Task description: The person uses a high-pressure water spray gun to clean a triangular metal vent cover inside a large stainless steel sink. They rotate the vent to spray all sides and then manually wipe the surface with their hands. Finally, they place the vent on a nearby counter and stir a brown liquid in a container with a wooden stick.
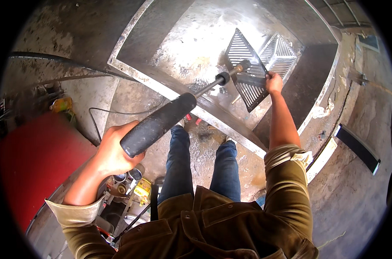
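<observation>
My left hand [118, 147] is wrapped round the rear of a pressure washer lance [161, 123] with a thick black sleeve. Its thin metal tube points up and right, and the nozzle end overlaps the slotted panel in this view. At the right, my right hand [274, 83] grips the edge of that dark slotted metal panel [253, 93], held tilted over a large metal tub [161, 84]. Behind it, inside the tub, lies a second slotted metal piece [284, 54], shiny and wet-looking. Bright glare and haze hide part of the tub's far side.
A hose [96, 118] curves at the left, near a red panel [40, 159]. Cans and a yellow container [143, 190] stand low on the left. A dark strip-shaped piece [357, 149] lies at the right. My legs stand against the tub's near rim.
</observation>
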Demonstrator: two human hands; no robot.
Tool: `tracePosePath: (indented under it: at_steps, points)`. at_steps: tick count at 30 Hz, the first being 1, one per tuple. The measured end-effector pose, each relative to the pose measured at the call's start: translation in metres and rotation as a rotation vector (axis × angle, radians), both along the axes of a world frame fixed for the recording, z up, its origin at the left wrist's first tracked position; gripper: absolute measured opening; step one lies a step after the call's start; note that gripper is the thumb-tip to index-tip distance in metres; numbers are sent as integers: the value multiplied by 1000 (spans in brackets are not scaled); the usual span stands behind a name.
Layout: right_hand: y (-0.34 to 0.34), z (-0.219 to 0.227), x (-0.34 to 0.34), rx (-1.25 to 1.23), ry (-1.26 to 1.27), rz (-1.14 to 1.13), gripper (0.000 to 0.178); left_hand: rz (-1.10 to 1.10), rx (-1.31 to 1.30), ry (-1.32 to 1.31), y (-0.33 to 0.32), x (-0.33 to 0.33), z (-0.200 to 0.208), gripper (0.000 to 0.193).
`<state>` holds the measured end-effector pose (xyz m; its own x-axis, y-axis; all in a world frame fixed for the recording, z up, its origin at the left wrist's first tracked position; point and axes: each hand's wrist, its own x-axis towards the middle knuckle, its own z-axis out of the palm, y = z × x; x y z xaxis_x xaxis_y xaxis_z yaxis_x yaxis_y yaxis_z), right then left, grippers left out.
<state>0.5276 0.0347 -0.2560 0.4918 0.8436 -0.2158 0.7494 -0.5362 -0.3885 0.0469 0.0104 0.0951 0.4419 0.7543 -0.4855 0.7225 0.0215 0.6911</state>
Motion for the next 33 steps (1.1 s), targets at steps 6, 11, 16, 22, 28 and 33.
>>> tracePosePath:
  at_steps: [6,11,16,22,28,33]
  points:
    - [9,9,-12,20,27,20,25,46,57,40,1,-3,-8,20]
    - [9,2,-5,13,24,12,24,-3,47,31,-2,-12,-9,23]
    - [11,-2,-6,79,-38,52,23,76,77,0,-3,-18,-16,24]
    - [10,6,-8,-24,-6,29,23,66,51,61,1,-13,-15,24]
    - [1,-8,2,35,41,-75,22,27,32,53,0,-17,-16,22]
    - [-12,-14,7,20,71,-117,21,58,-2,113,-12,-38,-11,23]
